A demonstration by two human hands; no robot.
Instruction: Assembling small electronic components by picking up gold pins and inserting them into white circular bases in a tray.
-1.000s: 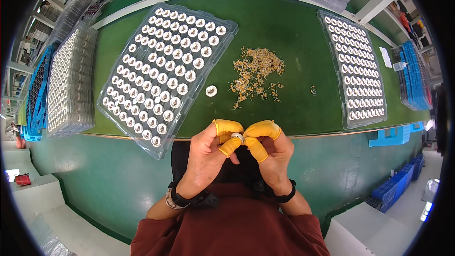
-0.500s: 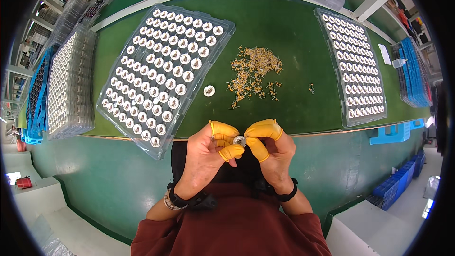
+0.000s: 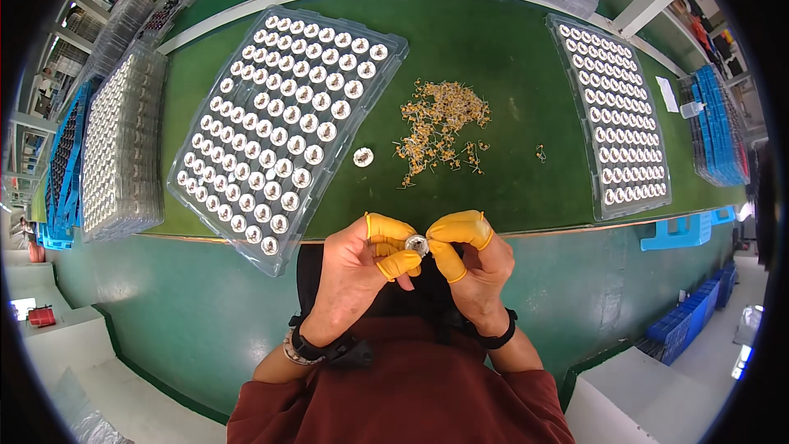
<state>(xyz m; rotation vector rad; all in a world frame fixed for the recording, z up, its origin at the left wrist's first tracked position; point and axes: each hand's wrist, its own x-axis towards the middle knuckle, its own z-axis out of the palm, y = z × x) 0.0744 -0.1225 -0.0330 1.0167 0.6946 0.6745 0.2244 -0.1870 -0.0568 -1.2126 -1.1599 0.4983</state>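
My left hand (image 3: 355, 263), in yellow finger cots, pinches a small round white part (image 3: 416, 245) with a metallic middle just beyond the table's front edge. The yellow-cotted thumb and fingertip of my right hand (image 3: 472, 256) are pinched together and meet the right side of that part; anything between them is hidden. One similar round part (image 3: 362, 157) lies alone on the green table. Right of it spreads a heap of tiny orange-yellow components with wire legs (image 3: 444, 119). A clear tray (image 3: 385, 82) filled with rows of round white parts lies tilted at the left, overhanging the front edge.
A second filled tray (image 3: 597, 205) lies on the right of the green table (image 3: 509, 189). A stray component (image 3: 540, 153) sits between heap and tray. Stacked trays (image 3: 123, 148) stand at the far left, blue trays (image 3: 719, 127) at the far right. A blue stool (image 3: 678, 233) is below.
The round part has turned slightly in my fingers, so more of its face shows. My right hand has shifted a touch to the right. Everything on the table stays put.
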